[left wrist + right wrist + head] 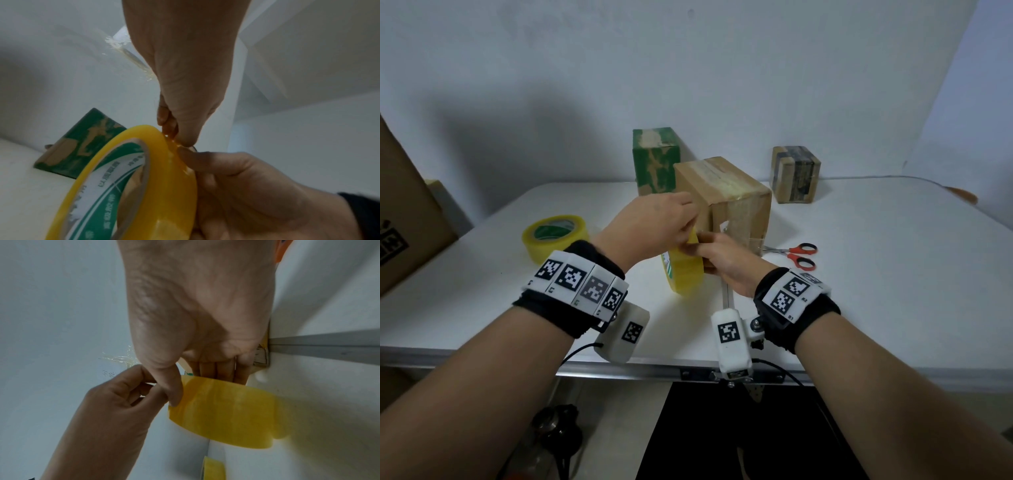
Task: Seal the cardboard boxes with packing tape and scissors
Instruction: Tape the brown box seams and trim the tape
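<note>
Tape roll [686, 272], yellow, stood on edge at frame centre of the head view, just in front of the brown cardboard box [726, 202] on the white worktop [876, 274]. Right hand [726, 262] gripped the roll, fingers curled over its far rim, thumb pressed on the outer band. Left hand [659, 222] pinched the tape's free end [692, 236] between thumb and fingertip at the roll's top. Scissors [796, 255], red-handled, lay to the right of the box, untouched. Second tape roll [555, 236] lay flat at centre left. Green box [655, 159] and dark-taped box [795, 174] stood at the back.

Risk, judged: the end looked crinkled where pinched, so it could split into a sliver or fold onto itself if pulled unevenly; the roll could twist loose under a one-sided pull.

Views: the left wrist view alone showed the printed green-and-white core [115, 178] and the crumpled tape edge; the right wrist view alone showed the thumb flat on the band; only the head view showed scissors and all boxes.
</note>
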